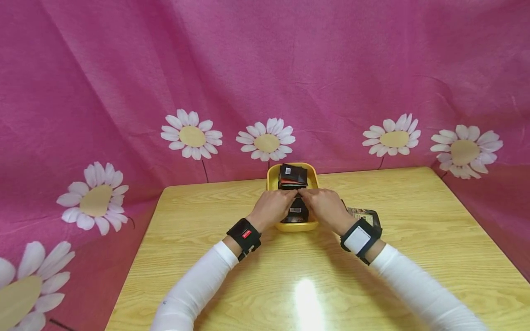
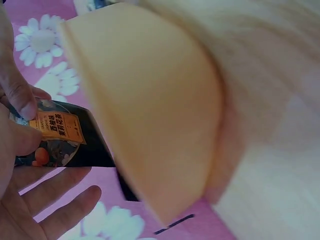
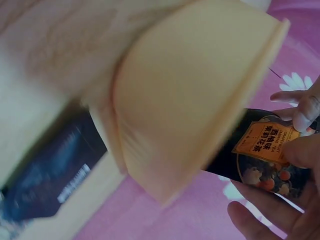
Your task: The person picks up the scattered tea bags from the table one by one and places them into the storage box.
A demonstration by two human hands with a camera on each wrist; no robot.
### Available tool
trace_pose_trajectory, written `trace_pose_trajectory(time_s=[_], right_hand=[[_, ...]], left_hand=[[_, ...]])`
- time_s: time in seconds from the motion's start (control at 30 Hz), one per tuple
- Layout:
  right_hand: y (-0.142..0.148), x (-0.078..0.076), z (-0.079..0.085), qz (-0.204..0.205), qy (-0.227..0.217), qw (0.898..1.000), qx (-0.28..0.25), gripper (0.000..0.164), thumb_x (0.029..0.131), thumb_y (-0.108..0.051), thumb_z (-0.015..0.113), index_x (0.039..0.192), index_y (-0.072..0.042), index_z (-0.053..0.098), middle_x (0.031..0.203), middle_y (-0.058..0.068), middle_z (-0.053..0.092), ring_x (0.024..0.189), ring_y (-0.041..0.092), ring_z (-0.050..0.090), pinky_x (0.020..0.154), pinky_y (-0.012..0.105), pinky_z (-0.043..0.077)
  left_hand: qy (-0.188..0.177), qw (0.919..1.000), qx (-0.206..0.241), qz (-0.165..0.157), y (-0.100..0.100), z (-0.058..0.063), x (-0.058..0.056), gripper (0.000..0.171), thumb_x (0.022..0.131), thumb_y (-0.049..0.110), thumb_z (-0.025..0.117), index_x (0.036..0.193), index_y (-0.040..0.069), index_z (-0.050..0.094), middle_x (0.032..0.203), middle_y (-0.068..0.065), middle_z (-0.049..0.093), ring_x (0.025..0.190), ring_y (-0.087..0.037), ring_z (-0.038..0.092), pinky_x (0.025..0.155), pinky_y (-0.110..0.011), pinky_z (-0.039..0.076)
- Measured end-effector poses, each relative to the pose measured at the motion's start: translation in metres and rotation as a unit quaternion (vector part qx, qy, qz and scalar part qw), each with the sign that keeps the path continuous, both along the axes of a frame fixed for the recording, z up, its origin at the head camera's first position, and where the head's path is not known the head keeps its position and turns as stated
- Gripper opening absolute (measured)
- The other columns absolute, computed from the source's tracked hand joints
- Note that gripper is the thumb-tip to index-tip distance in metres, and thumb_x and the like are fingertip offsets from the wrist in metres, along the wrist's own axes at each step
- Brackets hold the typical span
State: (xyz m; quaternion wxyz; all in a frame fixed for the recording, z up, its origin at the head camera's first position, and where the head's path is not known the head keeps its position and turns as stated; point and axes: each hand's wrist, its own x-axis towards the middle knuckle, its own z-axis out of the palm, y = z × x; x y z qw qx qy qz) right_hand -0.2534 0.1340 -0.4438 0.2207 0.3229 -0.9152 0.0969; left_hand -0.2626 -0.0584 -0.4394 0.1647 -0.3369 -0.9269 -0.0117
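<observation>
A tea packet [image 2: 65,127], black with an orange label and printed flowers and fruit, is held at the yellow tray [image 1: 313,173]. My left hand [image 1: 271,209] pinches one part of it between thumb and fingers. From the other side my right hand [image 1: 327,207] grips the same tea packet, its thumb on the printed face in the right wrist view. The fingertips of both hands nearly meet over the tray. Several black packets [image 1: 294,173] are stacked at the tray's back. Between the hands, a black packet face with a barcode [image 1: 296,214] shows; whether it is the held one I cannot tell.
On the wooden table [image 1: 256,285], right of the tray, lies another packet [image 1: 370,216], partly hidden by my right wrist. A pink curtain [image 1: 323,92] with daisies hangs right behind the table's back edge.
</observation>
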Motion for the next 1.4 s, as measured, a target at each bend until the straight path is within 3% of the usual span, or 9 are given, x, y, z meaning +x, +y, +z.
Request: trace_pose_trajectory(time_s=[0.3,0.43,0.57,0.7,0.83,0.93,1.07,1.2,1.4], right_hand=[[-0.008,-0.002,-0.023,0.004,-0.045,0.999,0.009,0.012,0.098,-0.012,0.057,0.103,-0.010,0.068,0.071,0.004,0.065,0.062,0.025,0.067,0.049,0.041,0.051],[-0.008,0.000,-0.025,0.022,-0.063,0.998,0.009,0.013,0.096,-0.013,0.059,0.104,-0.009,0.069,0.076,0.004,0.068,0.064,0.023,0.067,0.051,0.041,0.051],[-0.008,0.002,-0.023,0.026,-0.093,0.995,0.038,0.026,0.096,-0.018,0.058,0.116,-0.005,0.068,0.102,0.009,0.074,0.084,0.027,0.071,0.077,0.050,0.056],[-0.008,0.003,-0.022,0.009,-0.141,0.987,0.072,0.037,0.099,-0.024,0.052,0.129,-0.006,0.064,0.125,0.012,0.069,0.109,0.029,0.068,0.105,0.062,0.041],[-0.008,0.005,-0.023,-0.001,-0.170,0.982,0.082,0.040,0.100,-0.025,0.049,0.131,-0.006,0.063,0.129,0.015,0.066,0.115,0.031,0.065,0.111,0.064,0.032],[-0.005,0.008,-0.022,-0.010,-0.181,0.980,0.080,0.043,0.100,-0.028,0.049,0.136,-0.007,0.059,0.136,0.016,0.060,0.124,0.033,0.060,0.113,0.064,0.029],[0.004,0.014,-0.016,-0.031,-0.188,0.979,0.067,0.056,0.098,-0.036,0.053,0.148,-0.014,0.046,0.151,0.015,0.047,0.136,0.036,0.047,0.115,0.063,0.026],[0.017,0.020,-0.004,-0.046,-0.178,0.982,0.053,0.072,0.093,-0.045,0.060,0.155,-0.021,0.032,0.160,0.013,0.032,0.143,0.040,0.036,0.115,0.064,0.025],[0.045,0.031,0.016,-0.044,-0.137,0.989,0.036,0.092,0.082,-0.051,0.073,0.156,-0.021,0.028,0.162,0.015,0.026,0.145,0.041,0.031,0.111,0.068,0.027]], left_hand=[[-0.013,0.9994,-0.032,0.006,-0.007,-0.028,0.001,0.021,0.102,0.025,0.051,0.115,0.019,0.066,0.087,0.002,0.073,0.071,-0.016,0.069,0.057,-0.035,0.054],[-0.027,0.9985,-0.048,0.003,-0.009,-0.033,0.001,0.022,0.103,0.026,0.049,0.115,0.019,0.067,0.087,0.002,0.073,0.073,-0.018,0.070,0.071,-0.036,0.056],[-0.066,0.9967,-0.048,0.001,-0.009,-0.032,0.001,0.030,0.104,0.031,0.046,0.121,0.017,0.067,0.101,0.002,0.075,0.089,-0.017,0.072,0.097,-0.045,0.051],[-0.110,0.9933,-0.036,0.004,-0.010,-0.030,0.001,0.038,0.103,0.038,0.045,0.129,0.018,0.064,0.117,0.002,0.072,0.107,-0.015,0.068,0.111,-0.055,0.038],[-0.138,0.9901,-0.024,0.015,-0.012,-0.030,0.002,0.043,0.102,0.044,0.046,0.134,0.020,0.061,0.130,-0.001,0.067,0.122,-0.017,0.061,0.116,-0.057,0.030],[-0.153,0.9878,-0.016,0.027,-0.012,-0.030,0.003,0.051,0.100,0.048,0.048,0.142,0.019,0.054,0.144,-0.002,0.056,0.137,-0.021,0.049,0.119,-0.058,0.024],[-0.156,0.9873,0.006,0.031,-0.010,-0.024,0.007,0.067,0.095,0.055,0.051,0.151,0.020,0.041,0.157,-0.002,0.039,0.148,-0.028,0.031,0.120,-0.059,0.018],[-0.138,0.9899,0.027,0.019,-0.003,-0.010,0.013,0.083,0.091,0.063,0.053,0.157,0.024,0.024,0.164,-0.001,0.023,0.153,-0.031,0.018,0.120,-0.060,0.019],[-0.117,0.9925,0.033,-0.018,0.014,0.012,0.027,0.095,0.089,0.066,0.054,0.160,0.026,0.005,0.168,-0.002,0.004,0.154,-0.034,0.012,0.120,-0.058,0.020]])
